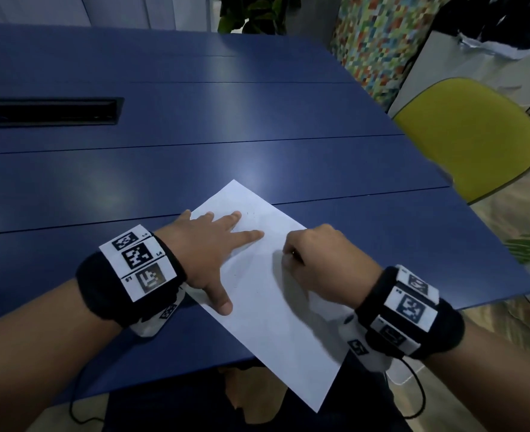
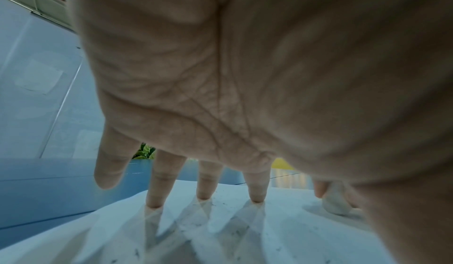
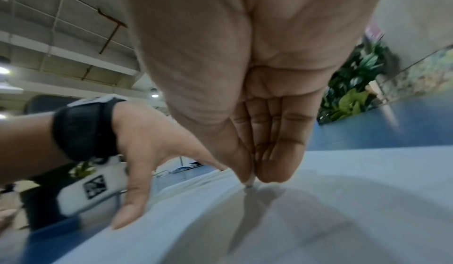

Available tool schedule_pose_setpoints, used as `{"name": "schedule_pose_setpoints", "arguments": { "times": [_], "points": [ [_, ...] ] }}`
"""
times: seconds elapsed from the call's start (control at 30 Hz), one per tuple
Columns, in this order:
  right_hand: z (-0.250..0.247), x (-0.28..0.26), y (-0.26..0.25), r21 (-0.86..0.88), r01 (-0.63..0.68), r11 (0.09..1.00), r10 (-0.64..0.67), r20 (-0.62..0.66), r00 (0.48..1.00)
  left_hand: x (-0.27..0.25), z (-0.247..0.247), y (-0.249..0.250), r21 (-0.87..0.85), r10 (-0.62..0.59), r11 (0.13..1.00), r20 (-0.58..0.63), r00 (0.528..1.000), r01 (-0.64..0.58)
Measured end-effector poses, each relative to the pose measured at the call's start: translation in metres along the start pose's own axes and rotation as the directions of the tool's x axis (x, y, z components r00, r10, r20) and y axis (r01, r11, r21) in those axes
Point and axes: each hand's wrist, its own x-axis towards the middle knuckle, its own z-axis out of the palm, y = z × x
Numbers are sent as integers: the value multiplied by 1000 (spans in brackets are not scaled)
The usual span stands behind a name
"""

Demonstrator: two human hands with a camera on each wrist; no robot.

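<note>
A white sheet of paper (image 1: 273, 322) lies slantwise on the blue table (image 1: 195, 120), its near corner hanging over the front edge. My left hand (image 1: 223, 260) lies flat on the sheet's left part, fingers spread and straight; in the left wrist view its fingertips (image 2: 203, 196) press the paper (image 2: 220, 239). My right hand (image 1: 290, 255) is curled over the sheet's middle. In the right wrist view its thumb and fingers pinch a small pale object (image 3: 250, 184) whose tip touches the paper (image 3: 318, 210). What the object is I cannot tell. Faint grey specks mark the sheet.
A yellow chair (image 1: 475, 135) stands off the table's right side. A black cable slot (image 1: 55, 110) is sunk into the table at far left. Plants (image 1: 254, 14) and a mosaic wall stand behind the far edge. Cords hang from both wrist bands below the table edge.
</note>
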Motion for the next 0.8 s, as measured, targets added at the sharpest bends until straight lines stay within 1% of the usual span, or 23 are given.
{"name": "schedule_pose_setpoints", "arguments": {
  "times": [0.07, 0.17, 0.2, 0.27, 0.3, 0.37, 0.4, 0.53, 0.6, 0.67, 0.7, 0.73, 0.8],
  "points": [
    [2, -2, -8, -13, 15, 1000, -15, -3, 1000, 2, 1, 0, 1, 0, 1000, -9, 1000, 0],
    [11, -10, -27, 10, 111, 994, -111, 51, 992, 4, 3, -1, 1, 0, 1000, -23, 1000, 0],
    [10, -10, -24, 17, 107, 994, -108, 60, 992, 4, 3, -1, 2, 0, 1000, -22, 1000, 0],
    [4, -6, -10, 15, 33, 999, -33, 45, 998, 4, 3, -1, 6, -1, 1000, -17, 1000, 1],
    [0, -5, -1, 13, -10, 1000, 10, 19, 1000, 4, 2, -1, 6, -2, 1000, -15, 1000, 2],
    [-2, -6, 8, 28, -46, 999, 47, -39, 998, 4, 2, 0, 14, -5, 1000, -14, 1000, 5],
    [-2, -7, 4, 34, -33, 999, 34, -42, 999, 4, 2, 1, 21, -5, 1000, -17, 1000, 6],
    [7, -14, -16, 66, 73, 995, -75, 34, 997, 6, 2, 1, 31, -3, 1000, -28, 1000, 4],
    [1, -9, -6, 60, 33, 998, -35, 27, 999, 5, 2, 0, 21, -5, 1000, -18, 1000, 5],
    [-7, -5, 7, 64, -34, 997, 35, -19, 999, 4, 3, -1, 13, -6, 1000, -10, 1000, 7],
    [-8, -5, 10, 68, -46, 997, 49, -37, 998, 4, 3, -1, 13, -6, 1000, -11, 1000, 6],
    [-9, -6, 10, 64, -39, 997, 42, -45, 998, 4, 3, -1, 15, -6, 1000, -13, 1000, 6],
    [-4, -11, -2, 52, 14, 999, -14, -1, 1000, 4, 2, 0, 14, -9, 1000, -12, 1000, 9]
  ]
}}
